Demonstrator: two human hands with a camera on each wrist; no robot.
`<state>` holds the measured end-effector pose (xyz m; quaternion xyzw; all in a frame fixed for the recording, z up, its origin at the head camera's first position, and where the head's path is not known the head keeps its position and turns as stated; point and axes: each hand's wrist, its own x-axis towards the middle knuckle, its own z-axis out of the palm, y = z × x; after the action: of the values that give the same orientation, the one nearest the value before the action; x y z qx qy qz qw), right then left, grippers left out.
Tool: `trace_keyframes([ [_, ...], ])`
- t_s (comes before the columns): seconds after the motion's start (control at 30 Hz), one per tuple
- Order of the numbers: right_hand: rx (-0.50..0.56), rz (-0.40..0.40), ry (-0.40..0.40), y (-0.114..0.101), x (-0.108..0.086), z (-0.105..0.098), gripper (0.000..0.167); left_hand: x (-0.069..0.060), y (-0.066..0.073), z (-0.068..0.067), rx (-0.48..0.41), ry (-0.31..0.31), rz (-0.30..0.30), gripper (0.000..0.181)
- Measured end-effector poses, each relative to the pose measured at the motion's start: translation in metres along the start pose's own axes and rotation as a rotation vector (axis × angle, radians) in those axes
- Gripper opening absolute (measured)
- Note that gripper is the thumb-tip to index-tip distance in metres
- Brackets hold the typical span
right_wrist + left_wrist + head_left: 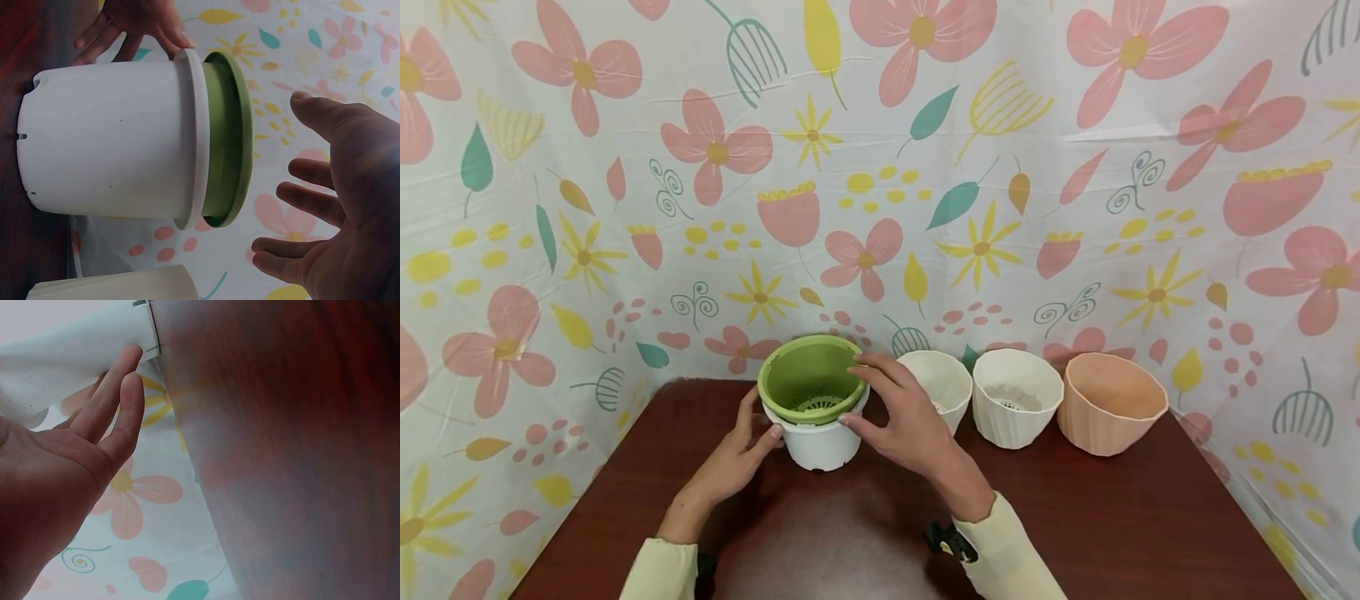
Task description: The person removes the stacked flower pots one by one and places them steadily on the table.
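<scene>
A green plastic flower pot (793, 375) sits inside a white plastic flower pot (823, 450) on the table. In the right wrist view the green rim (240, 137) stands a little above the white one. At the white pot's left side is my left hand (726, 467), its thumb near the rim and its fingers, fairly straight, touching the wall. My right hand (913, 421) is beside the green pot on the right. Seen from the right wrist, its fingers are spread and apart from both pots. The left wrist view shows only part of the white pot (62, 369).
Right of the nested pots stand two cream faceted pots, the nearer-left one (951, 383) partly behind my right hand and the other (1015, 425) beside it. A peach pot (1093, 425) is farthest right. The brown table (865, 542) meets a flower-patterned cloth (880, 167).
</scene>
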<state>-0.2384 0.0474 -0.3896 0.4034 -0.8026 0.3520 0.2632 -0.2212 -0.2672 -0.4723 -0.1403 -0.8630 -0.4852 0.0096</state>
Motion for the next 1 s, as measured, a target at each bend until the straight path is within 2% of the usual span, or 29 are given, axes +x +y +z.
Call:
trace_keyframes([
  [0.23, -0.007, 0.033, -0.015, -0.001, 0.001, 0.004, 0.057, 0.000, 0.003, 0.000, 0.014, 0.002, 0.003, 0.079],
  [0.37, -0.011, 0.026, -0.009, -0.001, 0.001, 0.007, 0.057, 0.000, 0.003, 0.001, 0.024, 0.000, 0.016, 0.079],
  [0.67, -0.006, -0.005, -0.016, -0.002, 0.000, 0.016, 0.053, 0.001, 0.001, 0.001, 0.016, -0.002, -0.006, 0.080],
  [1.0, -0.035, -0.031, -0.007, -0.003, -0.002, 0.023, 0.047, 0.001, -0.001, 0.001, 0.022, -0.002, 0.015, 0.079],
])
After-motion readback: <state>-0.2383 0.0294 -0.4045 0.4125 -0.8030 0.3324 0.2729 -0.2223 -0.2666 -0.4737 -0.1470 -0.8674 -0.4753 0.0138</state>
